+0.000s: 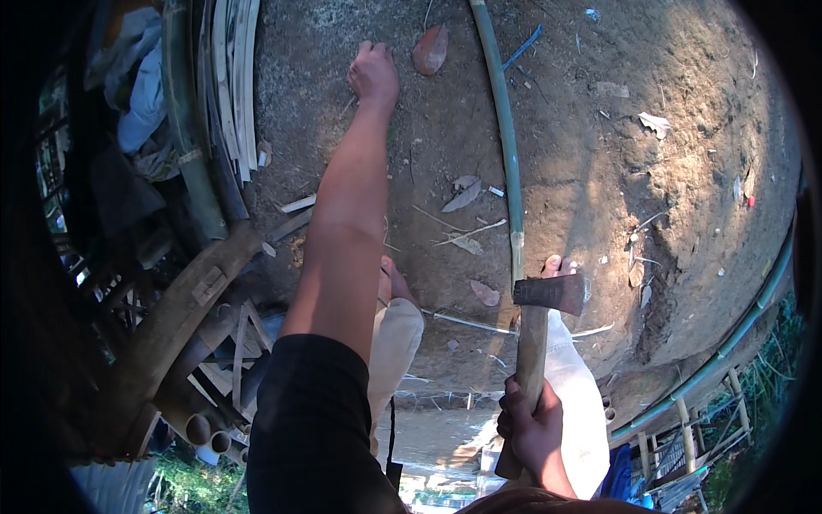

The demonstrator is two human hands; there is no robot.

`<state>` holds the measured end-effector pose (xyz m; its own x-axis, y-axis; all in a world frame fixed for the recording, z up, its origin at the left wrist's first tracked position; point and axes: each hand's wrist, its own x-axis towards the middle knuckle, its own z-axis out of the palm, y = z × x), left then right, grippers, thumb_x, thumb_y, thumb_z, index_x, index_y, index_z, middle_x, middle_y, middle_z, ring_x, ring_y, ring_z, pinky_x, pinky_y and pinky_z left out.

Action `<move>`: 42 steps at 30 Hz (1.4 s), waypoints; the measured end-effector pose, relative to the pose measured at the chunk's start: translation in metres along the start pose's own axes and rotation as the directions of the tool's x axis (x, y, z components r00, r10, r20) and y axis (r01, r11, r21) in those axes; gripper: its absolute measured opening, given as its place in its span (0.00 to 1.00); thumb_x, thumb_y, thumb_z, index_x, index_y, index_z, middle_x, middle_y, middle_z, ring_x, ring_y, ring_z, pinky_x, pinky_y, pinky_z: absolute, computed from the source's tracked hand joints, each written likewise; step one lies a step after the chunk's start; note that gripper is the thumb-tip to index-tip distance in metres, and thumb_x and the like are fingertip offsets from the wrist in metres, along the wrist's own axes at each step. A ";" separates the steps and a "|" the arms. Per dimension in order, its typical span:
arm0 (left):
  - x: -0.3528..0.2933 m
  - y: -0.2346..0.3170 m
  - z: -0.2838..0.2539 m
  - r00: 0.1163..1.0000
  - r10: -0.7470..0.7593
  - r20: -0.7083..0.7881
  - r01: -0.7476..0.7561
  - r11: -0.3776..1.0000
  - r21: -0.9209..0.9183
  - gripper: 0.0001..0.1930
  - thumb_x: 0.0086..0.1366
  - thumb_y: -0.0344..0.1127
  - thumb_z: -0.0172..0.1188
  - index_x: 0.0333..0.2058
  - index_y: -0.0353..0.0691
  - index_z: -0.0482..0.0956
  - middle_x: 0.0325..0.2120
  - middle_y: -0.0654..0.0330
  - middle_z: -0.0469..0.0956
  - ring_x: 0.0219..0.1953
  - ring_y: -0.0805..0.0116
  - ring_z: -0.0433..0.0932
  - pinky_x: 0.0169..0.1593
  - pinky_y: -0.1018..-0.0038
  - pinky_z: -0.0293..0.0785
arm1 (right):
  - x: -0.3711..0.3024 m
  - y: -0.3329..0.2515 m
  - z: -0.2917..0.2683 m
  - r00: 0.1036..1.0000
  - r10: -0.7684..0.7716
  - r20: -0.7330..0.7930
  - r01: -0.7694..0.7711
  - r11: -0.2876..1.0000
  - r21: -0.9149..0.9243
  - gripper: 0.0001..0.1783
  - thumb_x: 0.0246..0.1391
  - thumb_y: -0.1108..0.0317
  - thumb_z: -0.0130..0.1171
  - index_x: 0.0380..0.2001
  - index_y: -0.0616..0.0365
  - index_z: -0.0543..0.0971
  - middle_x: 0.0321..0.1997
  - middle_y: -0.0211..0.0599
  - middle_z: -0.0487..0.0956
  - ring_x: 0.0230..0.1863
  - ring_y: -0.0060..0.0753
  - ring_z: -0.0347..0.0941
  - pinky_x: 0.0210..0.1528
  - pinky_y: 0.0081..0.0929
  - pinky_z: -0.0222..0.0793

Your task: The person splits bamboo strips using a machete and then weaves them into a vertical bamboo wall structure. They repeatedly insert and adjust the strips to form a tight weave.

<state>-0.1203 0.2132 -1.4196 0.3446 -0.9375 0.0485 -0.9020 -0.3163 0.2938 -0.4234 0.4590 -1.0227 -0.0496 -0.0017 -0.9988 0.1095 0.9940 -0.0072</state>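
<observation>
Starting nearest the viewer, much is cut off or dark: the lower end of the hatchet (538, 343) handle runs out of sight below the right hand (533, 428), the right forearm barely enters at the bottom edge, and the left upper arm is covered by a black sleeve (312, 428) that fills the lower middle. The right hand is clamped in a fist around the wooden handle, knuckles toward the camera, holding the hatchet upright so its dark metal head stands well above the hand, just beside the long green bamboo pole (510, 171) lying on the dirt. Light trouser legs (396, 338) and toes show behind and beside the handle, partly hidden by it. Left of the hands, a heap of bamboo tubes and a curved wooden frame (184, 313) sinks into shadow, and its details are hard to make out. The left arm stretches straight out, far ahead of the right hand, reaching down to the ground; the left hand (373, 73) is seen from the back with fingers curled under, so I cannot tell whether it grips anything. Just right of that hand lies a dry brown leaf (430, 50); to its left, a bundle of split bamboo strips (233, 86).
</observation>
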 end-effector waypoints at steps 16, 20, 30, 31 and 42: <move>0.062 -0.015 -0.036 0.973 -0.004 -0.232 -0.049 0.973 -0.225 0.07 0.66 0.30 0.55 0.38 0.32 0.72 0.38 0.40 0.74 0.39 0.44 0.78 0.44 0.53 0.74 | -0.004 -0.014 -0.011 0.992 0.116 -0.049 -0.107 0.982 0.154 0.06 0.64 0.70 0.56 0.41 0.59 0.72 0.23 0.25 0.69 0.18 0.13 0.63 0.19 0.16 0.57; 0.101 -0.022 -0.042 0.993 -0.040 -0.110 0.021 0.986 -0.165 0.05 0.63 0.28 0.58 0.35 0.31 0.76 0.35 0.42 0.78 0.39 0.45 0.80 0.45 0.55 0.75 | -0.001 -0.018 -0.008 0.998 0.045 -0.038 -0.039 0.989 0.141 0.08 0.64 0.68 0.58 0.42 0.57 0.72 0.21 0.20 0.66 0.16 0.11 0.58 0.17 0.15 0.52; 0.166 -0.066 -0.016 0.954 0.272 -0.126 -0.253 0.956 0.152 0.09 0.60 0.34 0.66 0.39 0.49 0.88 0.34 0.56 0.84 0.38 0.56 0.83 0.46 0.66 0.78 | -0.001 -0.038 -0.015 1.000 -0.006 -0.030 0.004 0.999 -0.047 0.17 0.62 0.61 0.62 0.47 0.61 0.72 0.23 0.24 0.71 0.19 0.15 0.65 0.20 0.16 0.59; 0.168 -0.070 -0.015 0.961 0.264 -0.085 -0.246 0.953 0.176 0.09 0.60 0.34 0.67 0.39 0.50 0.88 0.35 0.56 0.83 0.39 0.55 0.83 0.47 0.65 0.77 | 0.001 -0.040 -0.016 1.000 0.015 -0.009 -0.015 0.998 -0.056 0.17 0.62 0.61 0.62 0.47 0.61 0.72 0.23 0.24 0.71 0.19 0.14 0.65 0.20 0.16 0.59; 0.173 -0.077 -0.014 0.883 0.466 0.048 -0.459 0.841 0.287 0.08 0.65 0.40 0.61 0.38 0.50 0.87 0.37 0.59 0.82 0.41 0.51 0.81 0.46 0.61 0.77 | -0.001 -0.056 -0.004 0.995 0.091 -0.050 -0.088 0.994 0.059 0.17 0.63 0.60 0.62 0.47 0.60 0.73 0.22 0.21 0.71 0.19 0.13 0.63 0.20 0.16 0.58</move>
<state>0.0122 0.0771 -1.4208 -0.1285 -0.9826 0.1341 -0.9912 0.1229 -0.0490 -0.4334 0.4042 -1.0211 -0.0892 0.0942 -0.9916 0.1721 0.9820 0.0778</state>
